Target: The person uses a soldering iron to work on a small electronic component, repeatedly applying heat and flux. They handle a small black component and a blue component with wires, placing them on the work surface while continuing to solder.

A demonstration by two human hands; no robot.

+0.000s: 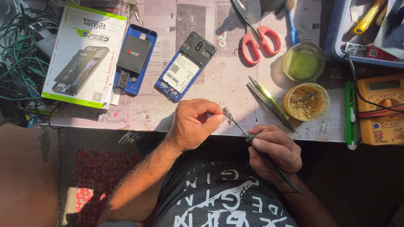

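My left hand point(194, 123) pinches a tiny metal part point(227, 112) between thumb and forefinger at the near edge of the worktable point(219, 84). In my right hand point(275, 150) is a thin black-handled soldering iron point(269, 159), and its tip touches that small part. Two blue phones lie farther back with their covers off: one point(185, 66) shows a white-labelled battery, the other point(135, 59) a black battery.
A white and green battery box point(82, 54) lies at the left beside tangled green cables point(19, 50). Red-handled scissors point(254, 35), tweezers point(271, 107), two open round tins point(305, 82), a green tool point(350, 113), a yellow multimeter point(383, 109) and a blue tray point(362, 33) fill the right side.
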